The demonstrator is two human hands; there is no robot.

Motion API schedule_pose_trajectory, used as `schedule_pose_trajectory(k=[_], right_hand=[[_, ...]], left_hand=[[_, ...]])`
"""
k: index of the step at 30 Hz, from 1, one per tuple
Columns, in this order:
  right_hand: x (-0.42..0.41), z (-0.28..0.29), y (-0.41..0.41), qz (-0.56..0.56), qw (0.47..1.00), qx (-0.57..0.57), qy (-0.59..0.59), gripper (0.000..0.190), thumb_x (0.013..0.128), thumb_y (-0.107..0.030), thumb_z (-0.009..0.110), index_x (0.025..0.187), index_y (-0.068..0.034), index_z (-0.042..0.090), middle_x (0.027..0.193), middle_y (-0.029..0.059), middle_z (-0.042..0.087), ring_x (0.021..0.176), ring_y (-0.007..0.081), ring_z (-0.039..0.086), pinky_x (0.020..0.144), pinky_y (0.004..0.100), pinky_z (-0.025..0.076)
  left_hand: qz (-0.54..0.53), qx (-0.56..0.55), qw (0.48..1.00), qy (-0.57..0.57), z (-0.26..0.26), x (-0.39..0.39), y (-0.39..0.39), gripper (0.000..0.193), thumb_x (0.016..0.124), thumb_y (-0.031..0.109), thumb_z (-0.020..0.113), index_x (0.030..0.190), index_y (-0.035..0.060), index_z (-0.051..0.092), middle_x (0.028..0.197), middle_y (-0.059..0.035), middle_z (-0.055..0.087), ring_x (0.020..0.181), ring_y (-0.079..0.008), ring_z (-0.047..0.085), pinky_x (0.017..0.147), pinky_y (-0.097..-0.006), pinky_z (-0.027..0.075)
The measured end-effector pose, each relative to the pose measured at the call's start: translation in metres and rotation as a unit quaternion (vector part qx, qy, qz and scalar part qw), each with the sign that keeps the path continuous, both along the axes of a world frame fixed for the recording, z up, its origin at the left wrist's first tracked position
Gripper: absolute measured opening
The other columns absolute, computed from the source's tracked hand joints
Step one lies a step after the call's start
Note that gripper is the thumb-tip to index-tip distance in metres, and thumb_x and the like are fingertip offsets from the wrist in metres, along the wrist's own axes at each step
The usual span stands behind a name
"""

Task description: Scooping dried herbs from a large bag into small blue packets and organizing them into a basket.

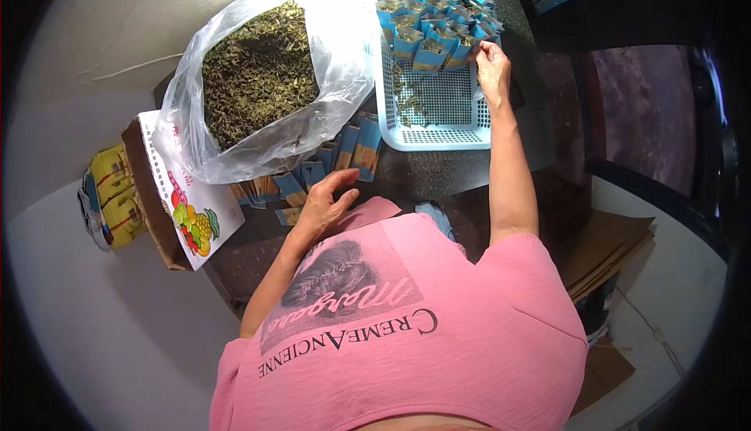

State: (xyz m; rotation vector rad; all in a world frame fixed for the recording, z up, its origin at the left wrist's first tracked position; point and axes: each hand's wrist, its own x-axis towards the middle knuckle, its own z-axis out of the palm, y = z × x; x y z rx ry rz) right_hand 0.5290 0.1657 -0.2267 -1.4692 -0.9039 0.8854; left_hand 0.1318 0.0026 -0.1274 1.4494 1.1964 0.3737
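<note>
My right hand (493, 70) is at the right side of a light plastic basket (437, 139), its fingertips at the corner of an upright blue packet (463, 49); whether they pinch it is unclear. Many such open-topped packets, filled with dried leaves, stand in the basket's far half, and loose leaf bits (410, 102) lie on its bottom. My left hand (328, 199) is over the near edge of the table with fingers apart, holding nothing. Just beyond it lie flat blue-and-brown packets (366, 146) in a row. A clear plastic bag (346, 73) full of dried leaves (258, 79) stands behind them.
A white cardboard box (188, 196) with printed fruit is at the left, beside yellow packages (117, 196). The dark speckled tabletop (422, 173) runs under the basket. Folded cardboard (610, 249) is low on the right, below a dark appliance or piece of furniture (604, 14).
</note>
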Motion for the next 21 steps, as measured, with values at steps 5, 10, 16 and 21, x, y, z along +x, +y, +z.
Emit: schedule_pose_trajectory(k=[5,10,16,21], right_hand=[[0.001,-0.006,-0.008,-0.017,0.999,0.011,0.026,0.019,0.093,-0.005,0.063,0.11,0.0,0.056,0.081,-0.0001,0.062,0.07,0.0073,0.057,0.062,0.0195,0.045],[0.021,-0.018,-0.021,-0.041,0.988,-0.014,-0.148,0.018,0.089,-0.013,0.072,0.102,-0.005,0.062,0.069,-0.0027,0.056,0.046,0.0035,0.043,0.04,0.0204,0.033],[-0.012,0.079,-0.079,-0.074,0.996,-0.033,0.048,0.018,0.099,-0.019,0.063,0.104,-0.002,0.06,0.063,-0.0063,0.04,0.049,0.002,0.034,0.045,0.0211,0.031],[-0.078,0.115,-0.125,-0.016,0.993,-0.039,0.107,0.022,0.105,-0.023,0.051,0.099,-0.003,0.058,0.062,-0.0064,0.031,0.05,0.0035,0.031,0.048,0.0225,0.028]], left_hand=[[0.03,0.001,0.999,-0.012,-0.002,-0.006,-0.014,0.04,0.094,0.015,0.066,0.13,-0.0007,0.059,0.123,-0.0137,0.067,0.113,-0.0227,0.064,0.099,-0.0348,0.049],[0.079,-0.012,0.996,0.044,-0.01,-0.033,-0.035,0.038,0.093,0.015,0.064,0.127,-0.0016,0.061,0.12,-0.0137,0.069,0.111,-0.0227,0.066,0.096,-0.0343,0.051],[0.197,-0.028,0.964,0.174,-0.037,-0.076,-0.082,0.024,0.088,0.017,0.067,0.103,-0.0022,0.071,0.089,-0.0152,0.073,0.08,-0.0217,0.072,0.073,-0.0343,0.055],[0.328,-0.037,0.915,0.232,-0.056,-0.103,-0.116,0.023,0.086,0.021,0.068,0.097,0.002,0.073,0.09,-0.018,0.073,0.084,-0.0329,0.072,0.074,-0.0397,0.054]])
